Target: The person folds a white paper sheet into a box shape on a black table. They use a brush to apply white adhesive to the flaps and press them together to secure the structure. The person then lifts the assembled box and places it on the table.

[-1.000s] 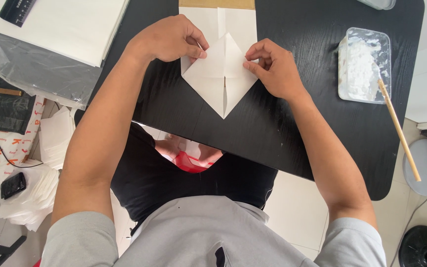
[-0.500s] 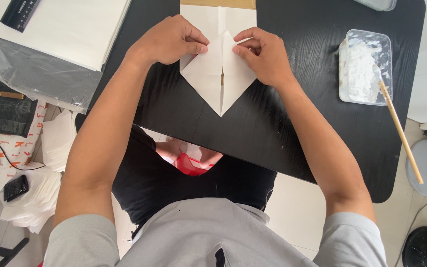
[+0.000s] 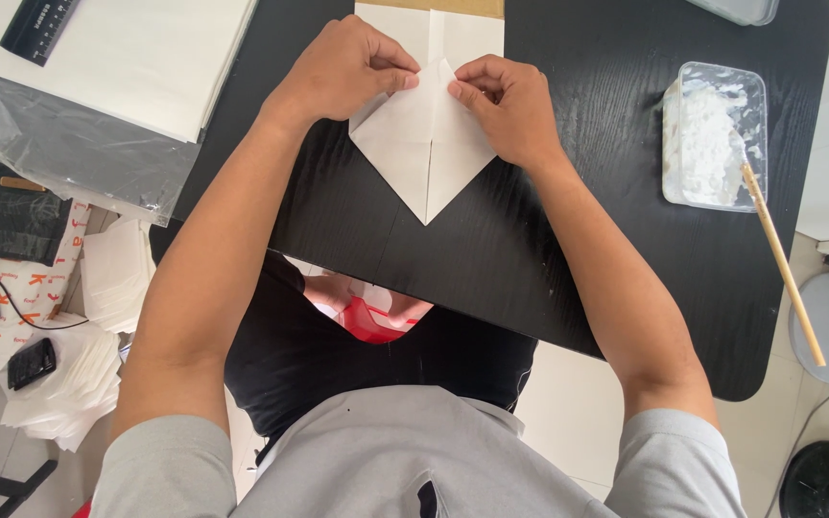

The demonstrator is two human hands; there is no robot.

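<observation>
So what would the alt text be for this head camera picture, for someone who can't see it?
Seen from above, a person's left hand and right hand press a folded white paper, pointed toward them, on a black table. A clear tub and wooden stick lie to the right.

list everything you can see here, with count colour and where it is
folded paper: 1, white, on the table under both hands, point toward the person
table: 1, black, centre
plastic tub: 1, clear with white contents, right side of table
wooden stick: 1, tan, leaning out of the tub past the table edge
paper stack: 1, white, upper left
ruler: 1, black, on the paper stack
plastic sheet: 1, clear, under the stack
phone: 1, black, lower left
left hand: 1, pinching the paper's left flap
right hand: 1, pinching the right flap
</observation>
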